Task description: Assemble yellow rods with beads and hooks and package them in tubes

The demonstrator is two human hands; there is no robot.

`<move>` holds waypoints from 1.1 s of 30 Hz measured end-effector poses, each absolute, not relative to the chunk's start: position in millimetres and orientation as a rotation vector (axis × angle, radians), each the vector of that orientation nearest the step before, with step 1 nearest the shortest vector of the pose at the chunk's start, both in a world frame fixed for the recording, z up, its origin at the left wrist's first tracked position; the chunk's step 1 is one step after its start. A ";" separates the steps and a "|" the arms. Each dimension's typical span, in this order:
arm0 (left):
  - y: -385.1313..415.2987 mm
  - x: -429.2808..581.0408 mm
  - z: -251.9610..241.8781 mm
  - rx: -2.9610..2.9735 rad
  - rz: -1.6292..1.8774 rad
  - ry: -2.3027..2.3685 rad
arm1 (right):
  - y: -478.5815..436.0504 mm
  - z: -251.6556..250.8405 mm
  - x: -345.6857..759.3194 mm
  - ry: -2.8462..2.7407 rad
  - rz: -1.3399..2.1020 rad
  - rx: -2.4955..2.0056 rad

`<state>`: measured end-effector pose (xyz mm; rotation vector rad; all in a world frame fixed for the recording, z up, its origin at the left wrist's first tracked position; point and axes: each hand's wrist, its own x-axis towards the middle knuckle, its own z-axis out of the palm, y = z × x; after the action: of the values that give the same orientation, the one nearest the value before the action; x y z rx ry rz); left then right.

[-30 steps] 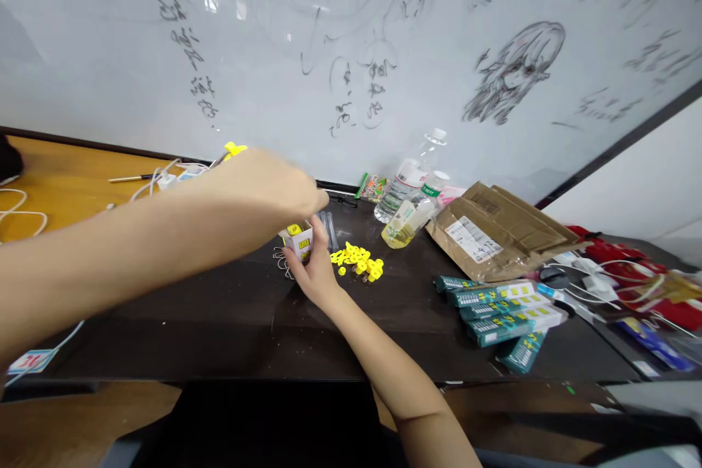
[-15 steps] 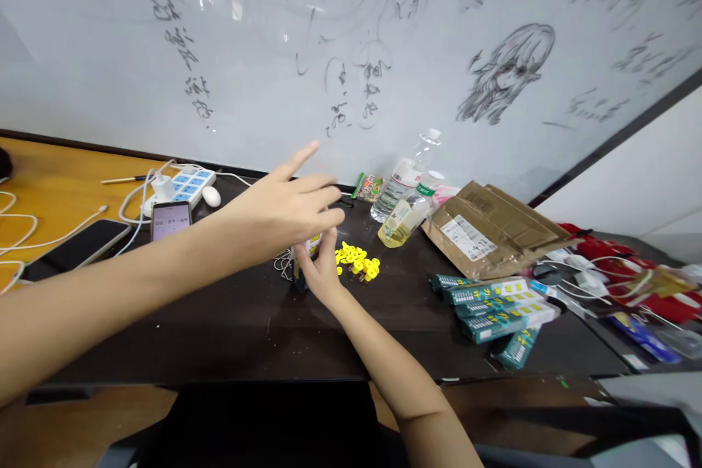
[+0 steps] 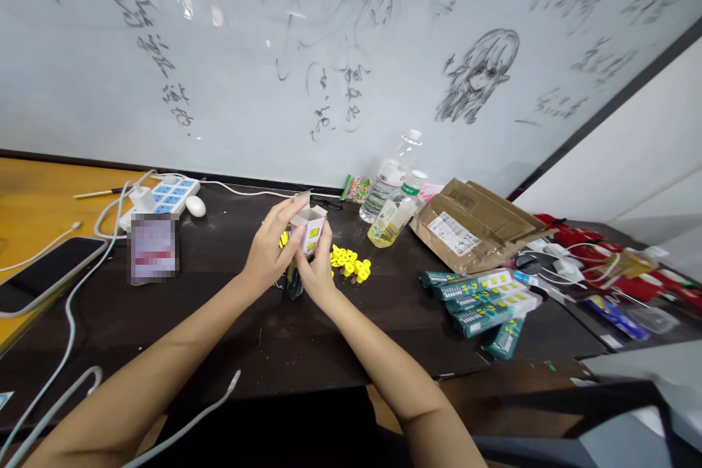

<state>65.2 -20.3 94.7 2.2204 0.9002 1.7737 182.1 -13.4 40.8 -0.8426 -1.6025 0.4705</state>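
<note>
A small upright cardboard box (image 3: pixel 311 235), white with yellow print at the top and dark green lower down, stands between my hands with its top flaps raised. My left hand (image 3: pixel 270 245) is closed around its left side, fingers by the flap and thumb on the front. On the other side, my right hand (image 3: pixel 319 270) grips the box lower down. Small yellow pieces (image 3: pixel 351 263), some with metal parts, lie in a pile just right of the box. Another bit of yellow shows between the left fingers and the box. The box's inside cannot be made out.
Several similar green-and-white boxes (image 3: pixel 488 303) lie at right, near a brown parcel (image 3: pixel 461 227) and two bottles (image 3: pixel 398 208). A power strip (image 3: pixel 170 197), white mouse (image 3: pixel 195 206), blurred-out device (image 3: pixel 153 248) and dark phone (image 3: pixel 47 274) are at left. A white cable (image 3: pixel 202 409) crosses the front.
My left hand has come down from above the box and closed around its left side. The box's raised flaps now show. The camera view has shifted slightly.
</note>
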 end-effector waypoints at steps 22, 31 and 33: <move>-16.5 64.6 92.0 1.946 1.615 0.721 | -24.8 115.1 210.9 -1.685 -0.054 -0.798; -15.6 64.1 91.3 1.961 1.564 0.686 | -30.5 162.8 210.4 -1.940 -0.168 -0.845; -15.6 63.7 90.8 1.943 1.552 0.679 | -27.1 163.1 210.2 -1.999 -0.072 -0.855</move>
<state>63.7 -15.6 90.8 1.9430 0.6787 1.5516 210.2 -27.1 163.1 -0.8551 -1.9991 -0.0722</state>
